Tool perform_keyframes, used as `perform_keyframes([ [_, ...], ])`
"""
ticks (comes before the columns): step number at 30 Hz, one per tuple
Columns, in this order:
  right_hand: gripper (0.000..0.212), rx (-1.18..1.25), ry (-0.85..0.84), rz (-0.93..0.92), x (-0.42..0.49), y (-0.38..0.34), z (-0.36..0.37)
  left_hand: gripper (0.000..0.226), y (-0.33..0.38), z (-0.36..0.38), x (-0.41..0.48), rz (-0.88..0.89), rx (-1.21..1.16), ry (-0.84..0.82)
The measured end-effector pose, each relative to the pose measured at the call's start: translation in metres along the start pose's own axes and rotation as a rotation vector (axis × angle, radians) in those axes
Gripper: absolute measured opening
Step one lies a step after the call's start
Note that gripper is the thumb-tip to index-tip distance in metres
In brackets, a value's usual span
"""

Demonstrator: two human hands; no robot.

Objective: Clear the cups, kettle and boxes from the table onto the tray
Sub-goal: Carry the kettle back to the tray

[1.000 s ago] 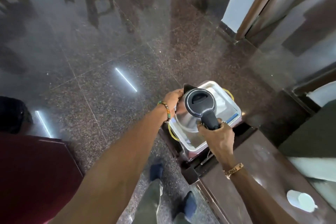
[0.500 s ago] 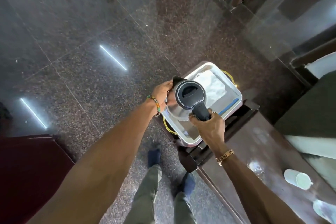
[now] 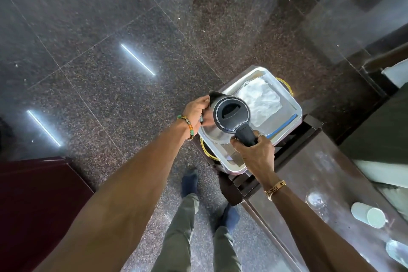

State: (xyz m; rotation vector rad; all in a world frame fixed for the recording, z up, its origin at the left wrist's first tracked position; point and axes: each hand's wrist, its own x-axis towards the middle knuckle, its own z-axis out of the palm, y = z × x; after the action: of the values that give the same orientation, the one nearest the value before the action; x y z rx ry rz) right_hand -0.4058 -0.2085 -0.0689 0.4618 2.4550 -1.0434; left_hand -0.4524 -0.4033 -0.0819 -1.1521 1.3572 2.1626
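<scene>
A steel kettle (image 3: 218,134) with a black lid hangs over the near left part of the metal tray (image 3: 294,108). My right hand (image 3: 254,152) grips its black handle. My left hand (image 3: 196,110) holds the kettle's side by the spout. Whether the kettle's base touches the tray is hidden. A white cloth or paper (image 3: 260,101) lies in the tray's far half. On the dark table (image 3: 309,174) at lower right a white cup (image 3: 367,214) lies on its side, and a second pale cup (image 3: 397,252) shows at the frame edge.
The tray sits on a dark wooden stand (image 3: 293,150) at the table's end, with a yellow ring (image 3: 205,150) under it. Polished granite floor (image 3: 110,73) spreads to the left. A maroon surface (image 3: 33,205) fills the lower left. My feet stand beside the table.
The view has tipped downward, bringing my legs, more table and the second cup into sight. Both hands keep the same hold on the kettle above the tray's near left part.
</scene>
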Motion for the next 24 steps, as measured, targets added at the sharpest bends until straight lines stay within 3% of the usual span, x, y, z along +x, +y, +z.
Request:
perform_keyframes([
  [8,0.039,-0.007,-0.017,0.011,0.006,0.005,-0.001,0.034,0.001,0.001,0.006,-0.029,-0.007,-0.014],
  [16,0.028,0.0,-0.087,-0.054,0.006,0.0,-0.006,0.023,-0.001,0.016,0.009,-0.013,0.094,0.154],
  [20,0.031,-0.128,-0.151,-0.041,0.009,-0.002,-0.01,0.023,0.003,0.016,0.003,0.042,0.151,0.151],
  [24,0.043,-0.31,-0.23,-0.029,0.007,-0.018,-0.025,0.038,0.018,0.016,-0.009,0.123,0.309,0.093],
])
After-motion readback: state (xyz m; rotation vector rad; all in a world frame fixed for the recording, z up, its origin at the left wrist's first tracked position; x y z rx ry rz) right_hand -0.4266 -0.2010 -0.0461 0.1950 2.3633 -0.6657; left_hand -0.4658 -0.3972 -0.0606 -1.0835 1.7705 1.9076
